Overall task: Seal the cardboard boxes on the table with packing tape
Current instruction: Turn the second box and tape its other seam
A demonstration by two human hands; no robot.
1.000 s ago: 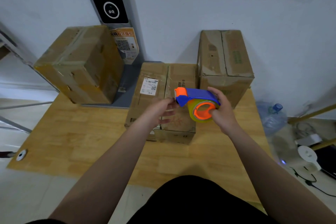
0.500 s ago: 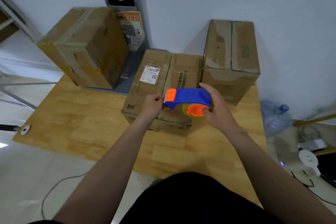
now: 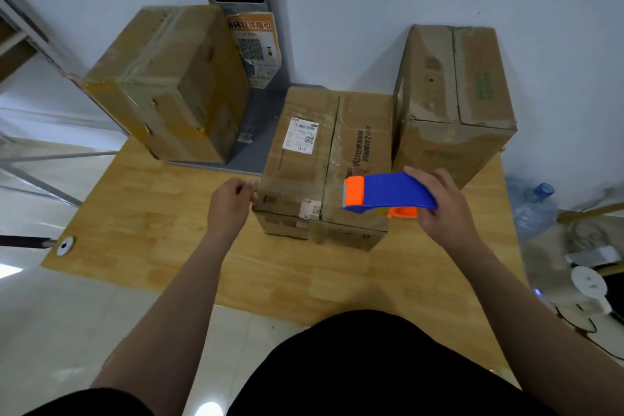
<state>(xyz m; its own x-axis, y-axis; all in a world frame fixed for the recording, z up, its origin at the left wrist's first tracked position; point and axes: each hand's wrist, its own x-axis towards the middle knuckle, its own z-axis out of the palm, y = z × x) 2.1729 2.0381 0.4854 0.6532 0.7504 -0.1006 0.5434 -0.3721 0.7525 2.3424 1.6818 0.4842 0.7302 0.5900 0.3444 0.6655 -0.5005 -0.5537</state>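
Nearest, both forearms reach out over the wooden worktop [image 3: 162, 213]. Left hand [image 3: 229, 203] is loosely curled, holding nothing, knuckles just beside the near left corner of the middle box [image 3: 304, 159], maybe touching it, can't tell. Right hand [image 3: 442, 203] is wrapped tight round the blue and orange tape dispenser [image 3: 388, 194], which hovers over the box's near right top, orange blade end pointing left toward the centre seam. No loose tape end visible, so first risk: tape won't stick at the start and just drags. Box isn't firmly held, so it could slide toward the back when the dispenser pushes. A strip starting off the seam would leave the flaps open. Farther back, the right box [image 3: 456, 105] stands touching the middle one; its flaps look untaped. The left box [image 3: 169, 84] is well apart, looks taped.
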